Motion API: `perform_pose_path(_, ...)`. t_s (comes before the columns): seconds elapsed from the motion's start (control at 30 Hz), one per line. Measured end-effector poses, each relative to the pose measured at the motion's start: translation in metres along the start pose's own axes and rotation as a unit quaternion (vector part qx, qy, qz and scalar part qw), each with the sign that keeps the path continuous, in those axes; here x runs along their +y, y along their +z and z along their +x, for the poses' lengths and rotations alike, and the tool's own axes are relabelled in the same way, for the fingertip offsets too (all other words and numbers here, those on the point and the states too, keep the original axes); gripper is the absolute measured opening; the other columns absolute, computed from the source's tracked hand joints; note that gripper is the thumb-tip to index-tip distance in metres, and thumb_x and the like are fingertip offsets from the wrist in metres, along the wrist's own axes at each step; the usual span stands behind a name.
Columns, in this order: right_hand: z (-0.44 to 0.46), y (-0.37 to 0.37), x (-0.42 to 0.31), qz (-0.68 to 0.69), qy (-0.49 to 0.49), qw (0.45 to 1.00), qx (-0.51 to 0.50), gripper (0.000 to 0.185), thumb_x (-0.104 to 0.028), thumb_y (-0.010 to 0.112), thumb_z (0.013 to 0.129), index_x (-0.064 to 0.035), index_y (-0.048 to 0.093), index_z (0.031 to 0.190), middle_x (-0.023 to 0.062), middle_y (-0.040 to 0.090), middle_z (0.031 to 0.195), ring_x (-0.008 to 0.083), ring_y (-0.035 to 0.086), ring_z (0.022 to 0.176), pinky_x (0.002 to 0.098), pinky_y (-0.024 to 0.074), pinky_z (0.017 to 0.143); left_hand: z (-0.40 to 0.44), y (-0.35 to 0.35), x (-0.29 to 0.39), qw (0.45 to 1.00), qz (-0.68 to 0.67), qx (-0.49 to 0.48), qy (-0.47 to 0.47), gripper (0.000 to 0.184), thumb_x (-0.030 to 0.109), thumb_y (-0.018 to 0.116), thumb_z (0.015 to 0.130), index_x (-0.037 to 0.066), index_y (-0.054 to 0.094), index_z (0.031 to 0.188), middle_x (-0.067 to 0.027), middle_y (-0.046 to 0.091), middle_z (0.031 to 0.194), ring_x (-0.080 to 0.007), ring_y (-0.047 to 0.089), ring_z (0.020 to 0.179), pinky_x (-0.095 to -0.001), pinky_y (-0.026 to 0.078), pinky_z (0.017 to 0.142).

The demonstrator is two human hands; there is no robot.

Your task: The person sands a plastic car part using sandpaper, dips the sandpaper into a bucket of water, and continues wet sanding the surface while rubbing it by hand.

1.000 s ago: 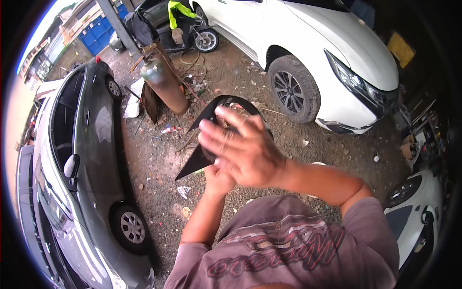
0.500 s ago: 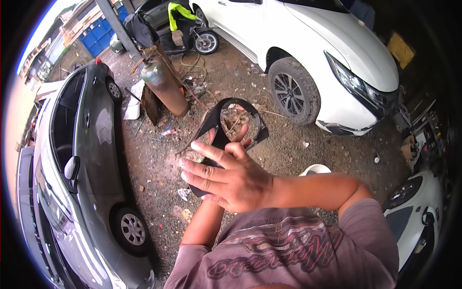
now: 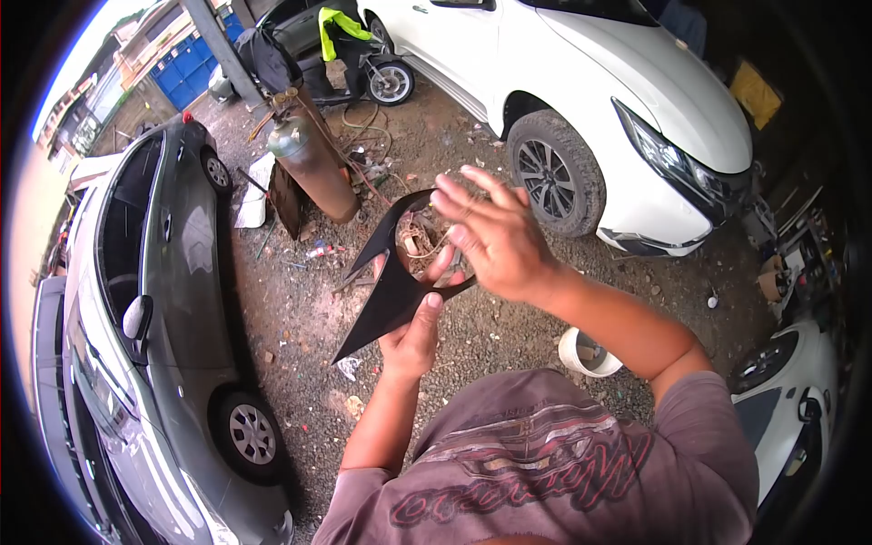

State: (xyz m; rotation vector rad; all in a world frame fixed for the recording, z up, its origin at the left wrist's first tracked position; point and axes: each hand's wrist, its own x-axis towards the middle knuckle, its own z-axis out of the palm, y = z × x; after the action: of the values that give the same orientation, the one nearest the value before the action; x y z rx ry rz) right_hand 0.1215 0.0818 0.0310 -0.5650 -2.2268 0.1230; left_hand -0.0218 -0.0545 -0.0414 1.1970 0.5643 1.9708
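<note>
A black part (image 3: 386,304) with a round opening and a long pointed end is held in front of my body. My left hand (image 3: 414,338) grips its lower edge, the thumb on top and fingers showing through the opening. My right hand (image 3: 500,238) is over the right side of the ring, its fingers spread; whether it touches the part cannot be made out. Through the opening the littered ground shows.
A grey car (image 3: 173,300) stands at the left and a white car (image 3: 636,100) at the upper right. A rusty gas cylinder (image 3: 313,173) with hoses stands ahead. A white bucket (image 3: 589,352) sits on the gravel beneath my right forearm. A motorcycle (image 3: 391,82) is behind.
My right hand has moved from the lower left of the black part up to the right, uncovering my left thumb and the pointed end. The part has turned somewhat in my left hand.
</note>
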Motion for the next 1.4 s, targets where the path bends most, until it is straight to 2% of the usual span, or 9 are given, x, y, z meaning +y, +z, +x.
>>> perform_pose_path(0.23, 0.024, -0.028, 0.005, 0.075, 0.031, 0.990, 0.113, 0.039, -0.025, 0.063, 0.109, -0.0094, 0.073, 0.143, 0.0096, 0.071, 0.148, 0.0366, 0.060, 0.139, 0.0451, 0.0446, 0.116, 0.003, 0.002, 0.006, 0.996, 0.002, -0.080, 0.037, 0.086, -0.009, 0.052, 0.108, 0.021, 0.010, 0.178, -0.0019, 0.028, 0.180, -0.0475, 0.048, 0.152, -0.0621, 0.050, 0.118)
perform_pose_path(0.5, 0.016, -0.029, -0.039, -0.016, -0.056, 0.998, 0.011, 0.051, -0.033, 0.067, 0.105, -0.0161, 0.067, 0.153, 0.0072, 0.063, 0.160, 0.0368, 0.050, 0.149, 0.0474, 0.0365, 0.115, -0.006, 0.005, 0.005, 0.994, 0.066, -0.081, 0.028, 0.081, -0.001, 0.054, 0.110, 0.009, 0.008, 0.177, -0.0250, 0.034, 0.173, -0.0366, 0.060, 0.142, -0.0543, 0.044, 0.123)
perform_pose_path(0.6, -0.001, -0.041, -0.077, 0.038, -0.129, 0.989, -0.054, 0.052, -0.034, 0.068, 0.103, -0.0171, 0.067, 0.153, 0.0055, 0.060, 0.163, 0.0361, 0.049, 0.151, 0.0481, 0.0365, 0.111, 0.003, 0.007, 0.018, 0.944, 0.311, -0.090, 0.061, 0.058, 0.010, 0.062, 0.109, -0.002, 0.042, 0.162, -0.0239, 0.060, 0.149, -0.0402, 0.065, 0.129, -0.0471, 0.046, 0.117)
perform_pose_path(0.77, 0.013, -0.039, -0.050, -0.019, -0.077, 0.997, -0.005, 0.051, -0.035, 0.074, 0.100, -0.0152, 0.071, 0.147, 0.0030, 0.060, 0.163, 0.0335, 0.047, 0.153, 0.0527, 0.0355, 0.109, -0.007, 0.009, 0.022, 0.936, 0.351, -0.032, 0.016, 0.042, 0.008, 0.059, 0.107, -0.006, 0.058, 0.147, -0.0253, 0.069, 0.131, -0.0391, 0.067, 0.129, -0.0455, 0.049, 0.113)
perform_pose_path(1.07, -0.002, -0.043, -0.073, 0.037, -0.124, 0.991, -0.043, 0.057, -0.029, 0.071, 0.100, -0.0169, 0.064, 0.156, 0.0039, 0.060, 0.164, 0.0366, 0.048, 0.153, 0.0462, 0.0369, 0.107, 0.006, 0.010, 0.033, 0.905, 0.404, -0.049, 0.127, 0.049, 0.002, 0.058, 0.107, -0.006, 0.050, 0.155, -0.0214, 0.069, 0.137, -0.0366, 0.072, 0.123, -0.0441, 0.054, 0.108)
perform_pose_path(1.17, 0.005, -0.036, -0.064, 0.009, -0.156, 0.988, -0.021, 0.056, -0.029, 0.073, 0.099, -0.0154, 0.066, 0.153, 0.0047, 0.057, 0.166, 0.0374, 0.049, 0.153, 0.0475, 0.0371, 0.106, 0.001, 0.011, 0.020, 0.958, 0.279, -0.008, 0.066, 0.045, 0.000, 0.060, 0.105, -0.004, 0.055, 0.149, -0.0232, 0.067, 0.138, -0.0353, 0.070, 0.122, -0.0433, 0.054, 0.105)
perform_pose_path(1.23, 0.017, -0.037, -0.058, -0.014, -0.125, 0.992, -0.016, 0.056, -0.028, 0.072, 0.099, -0.0160, 0.066, 0.154, 0.0042, 0.057, 0.167, 0.0374, 0.048, 0.153, 0.0479, 0.0375, 0.106, 0.005, 0.011, 0.033, 0.931, 0.362, -0.042, 0.009, 0.043, 0.002, 0.061, 0.106, -0.004, 0.056, 0.148, -0.0213, 0.064, 0.140, -0.0292, 0.066, 0.125, -0.0402, 0.052, 0.106)
perform_pose_path(1.37, 0.009, -0.045, -0.084, 0.042, -0.173, 0.980, -0.083, 0.058, -0.029, 0.074, 0.098, -0.0150, 0.066, 0.153, 0.0036, 0.057, 0.167, 0.0367, 0.048, 0.153, 0.0486, 0.0371, 0.104, -0.011, -0.001, 0.010, 0.915, 0.387, -0.022, 0.109, 0.048, 0.005, 0.065, 0.104, -0.005, 0.054, 0.150, -0.0214, 0.068, 0.135, -0.0306, 0.071, 0.116, -0.0391, 0.054, 0.102)
perform_pose_path(1.4, 0.010, -0.043, -0.075, 0.019, -0.169, 0.984, -0.059, 0.058, -0.030, 0.074, 0.098, -0.0152, 0.066, 0.153, 0.0034, 0.057, 0.167, 0.0370, 0.048, 0.154, 0.0487, 0.0371, 0.104, -0.018, -0.005, 0.011, 0.938, 0.345, -0.022, 0.025, 0.050, 0.006, 0.065, 0.103, -0.005, 0.053, 0.151, -0.0224, 0.068, 0.136, -0.0309, 0.071, 0.118, -0.0393, 0.054, 0.102)
